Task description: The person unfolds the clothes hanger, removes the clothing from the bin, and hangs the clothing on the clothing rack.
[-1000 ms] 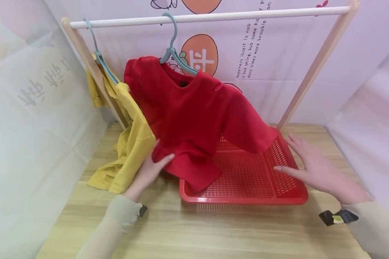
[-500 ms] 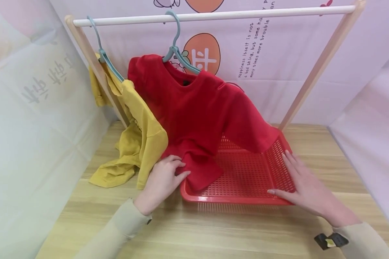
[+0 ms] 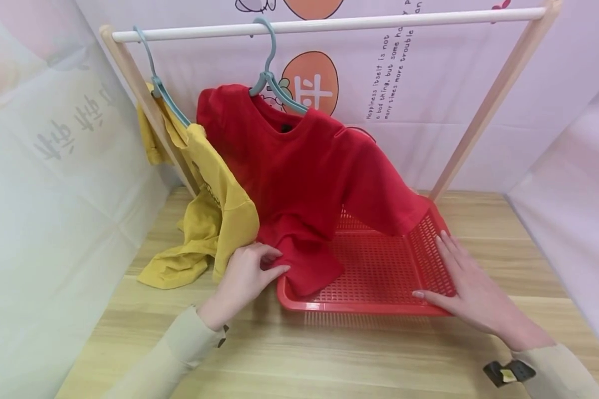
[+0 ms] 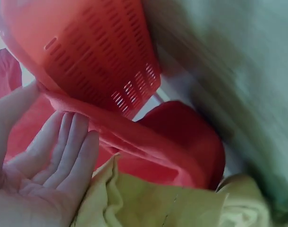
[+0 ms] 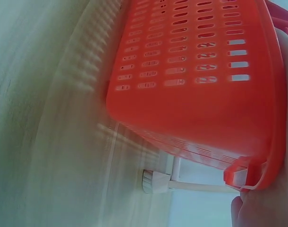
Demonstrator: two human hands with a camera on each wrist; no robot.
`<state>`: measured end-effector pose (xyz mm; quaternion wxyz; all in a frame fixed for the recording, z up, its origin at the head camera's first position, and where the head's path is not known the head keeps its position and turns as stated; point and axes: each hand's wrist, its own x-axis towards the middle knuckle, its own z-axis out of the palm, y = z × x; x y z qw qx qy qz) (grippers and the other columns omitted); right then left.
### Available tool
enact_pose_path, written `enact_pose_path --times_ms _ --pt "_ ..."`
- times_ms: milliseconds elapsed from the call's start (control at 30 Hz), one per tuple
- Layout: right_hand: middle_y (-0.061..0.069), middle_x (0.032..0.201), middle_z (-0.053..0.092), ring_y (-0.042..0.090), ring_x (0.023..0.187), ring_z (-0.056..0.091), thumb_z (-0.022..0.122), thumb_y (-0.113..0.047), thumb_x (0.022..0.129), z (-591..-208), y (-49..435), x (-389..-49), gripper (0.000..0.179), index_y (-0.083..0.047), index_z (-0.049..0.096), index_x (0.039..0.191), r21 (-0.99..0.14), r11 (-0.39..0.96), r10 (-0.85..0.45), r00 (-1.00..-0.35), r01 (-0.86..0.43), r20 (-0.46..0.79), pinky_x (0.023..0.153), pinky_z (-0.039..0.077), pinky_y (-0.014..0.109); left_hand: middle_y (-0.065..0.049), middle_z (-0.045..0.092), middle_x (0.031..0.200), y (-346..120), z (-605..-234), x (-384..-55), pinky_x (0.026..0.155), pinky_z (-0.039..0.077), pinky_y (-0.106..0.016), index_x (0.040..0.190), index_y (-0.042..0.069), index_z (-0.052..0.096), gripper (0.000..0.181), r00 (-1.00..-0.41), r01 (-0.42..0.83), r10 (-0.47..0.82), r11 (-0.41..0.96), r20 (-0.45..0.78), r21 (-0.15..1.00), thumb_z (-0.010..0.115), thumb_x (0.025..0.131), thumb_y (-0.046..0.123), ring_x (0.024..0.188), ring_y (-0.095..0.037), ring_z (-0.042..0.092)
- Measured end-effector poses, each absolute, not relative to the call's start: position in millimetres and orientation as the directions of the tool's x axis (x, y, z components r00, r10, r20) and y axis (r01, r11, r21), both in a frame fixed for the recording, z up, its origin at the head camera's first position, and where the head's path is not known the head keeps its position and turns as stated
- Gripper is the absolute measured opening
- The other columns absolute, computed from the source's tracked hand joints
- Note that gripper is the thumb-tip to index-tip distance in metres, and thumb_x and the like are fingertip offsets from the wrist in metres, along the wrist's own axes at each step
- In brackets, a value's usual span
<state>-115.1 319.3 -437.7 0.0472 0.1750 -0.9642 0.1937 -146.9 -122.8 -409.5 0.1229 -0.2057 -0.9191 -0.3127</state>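
A red T-shirt [image 3: 299, 166] hangs from a blue-green hanger [image 3: 267, 72], its lower part draped into a red perforated basket [image 3: 369, 308]. At the basket's left side my left hand [image 3: 242, 277] pinches the shirt's bottom edge between thumb and fingers. In the left wrist view those fingers [image 4: 71, 146] meet the red cloth beside the basket wall. My right hand [image 3: 479, 293] rests over the basket's right rim, fingers extended and thumb lying toward the inside. Close to my left hand, a yellow garment [image 3: 234, 221] hangs on another hanger [image 3: 169, 105], its lower part on the table.
A rack with a white rod [image 3: 379, 23] and wooden posts [image 3: 494, 105] stands behind the basket. Printed white cloth [image 3: 404, 149] forms the back and sides. Everything stands on a wood-grain table [image 3: 329, 354].
My left hand came from behind the yellow garment to the red T-shirt's lower edge and now pinches it. My right hand moved in onto the basket's right rim, then stayed there.
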Motion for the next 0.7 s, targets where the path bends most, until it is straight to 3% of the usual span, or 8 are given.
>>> enact_pose_path --times_ms 167,333,500,700 --pt "0.016 0.169 0.005 0.036 0.154 0.003 0.076 -0.058 0.085 -439.1 320.5 -114.6 0.117 -0.007 0.005 0.163 -0.356 0.865 -0.317 -0.935 -0.354 0.160 0.119 0.012 0.061 0.007 0.069 0.079 -125.1 -410.5 -148.0 0.065 0.055 -0.027 0.087 0.011 0.075 0.013 -0.924 0.381 0.255 0.670 0.283 0.638 0.087 0.082 0.011 0.069 -0.007 0.064" --pt "0.016 0.169 0.005 0.035 0.154 0.003 0.076 -0.057 0.086 -438.8 320.1 -114.3 0.116 -0.008 0.004 0.164 -0.358 0.864 -0.317 -0.935 -0.355 0.161 0.118 0.013 0.062 0.004 0.067 0.081 -126.8 -414.2 -150.1 0.069 0.056 -0.031 0.088 0.009 0.072 0.010 -0.918 0.395 0.281 0.657 0.278 0.642 0.081 0.087 0.006 0.073 -0.011 0.063" --pt "0.016 0.169 0.005 0.035 0.154 0.003 0.075 -0.057 0.087 -438.9 319.0 -114.1 0.115 -0.008 0.004 0.164 -0.358 0.862 -0.321 -0.933 -0.359 0.164 0.119 0.012 0.060 -0.001 0.069 0.084 -143.0 -410.6 -154.5 0.071 0.056 -0.033 0.091 0.006 0.071 0.009 -0.864 0.495 0.308 0.659 0.398 0.566 0.079 0.088 0.002 0.078 -0.015 0.066" --pt "0.016 0.169 0.006 0.034 0.154 0.003 0.075 -0.055 0.087 -439.2 318.1 -114.2 0.114 -0.008 0.004 0.164 -0.359 0.859 -0.326 -0.930 -0.365 0.168 0.120 0.010 0.057 -0.008 0.071 0.083 -188.5 -381.4 -164.0 0.069 0.056 -0.040 0.091 0.001 0.071 0.008 -0.756 0.564 0.258 0.723 0.601 0.400 0.079 0.087 0.000 0.076 -0.024 0.068"
